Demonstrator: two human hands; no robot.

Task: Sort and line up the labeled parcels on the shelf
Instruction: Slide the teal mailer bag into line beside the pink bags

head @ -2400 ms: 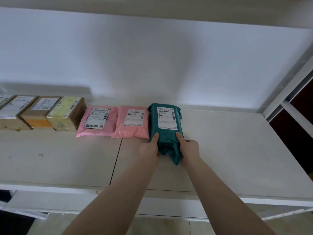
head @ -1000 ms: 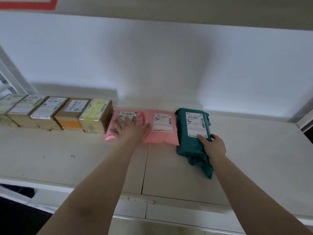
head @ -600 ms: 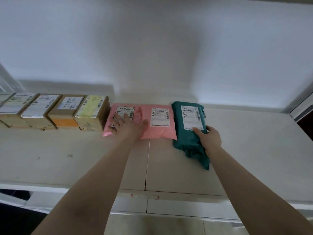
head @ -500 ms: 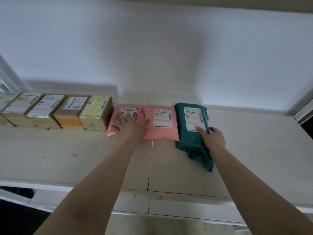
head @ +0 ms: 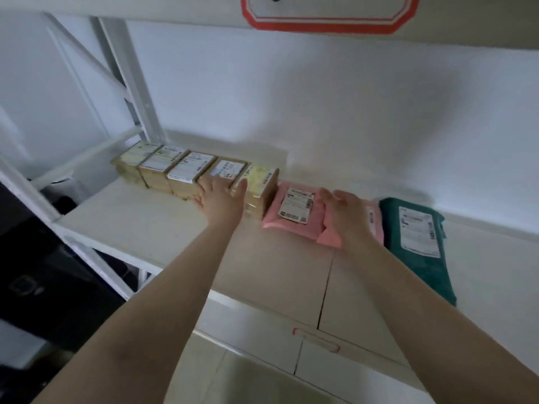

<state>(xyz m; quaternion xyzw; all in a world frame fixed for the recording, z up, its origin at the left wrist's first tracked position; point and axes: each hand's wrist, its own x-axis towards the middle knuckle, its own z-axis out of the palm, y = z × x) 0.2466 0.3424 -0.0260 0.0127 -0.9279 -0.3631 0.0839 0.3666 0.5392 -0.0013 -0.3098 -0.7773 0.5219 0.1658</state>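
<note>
Along the back of the white shelf runs a line of parcels. Several brown cardboard boxes with white labels stand side by side at the left. Then come a pink mailer, a second pink mailer and a teal mailer, all lying label up. My left hand lies flat with spread fingers against the front of the rightmost boxes. Over the second pink mailer, my right hand rests open, palm down, and hides most of it.
A white metal upright with a diagonal brace closes the shelf's left end. The white back wall stands just behind the parcels. A red-bordered sign hangs on the shelf edge above. Dark objects sit lower left.
My left hand slid left from the first pink mailer to the boxes. My right hand left the teal mailer and came onto the second pink mailer. The view swung left.
</note>
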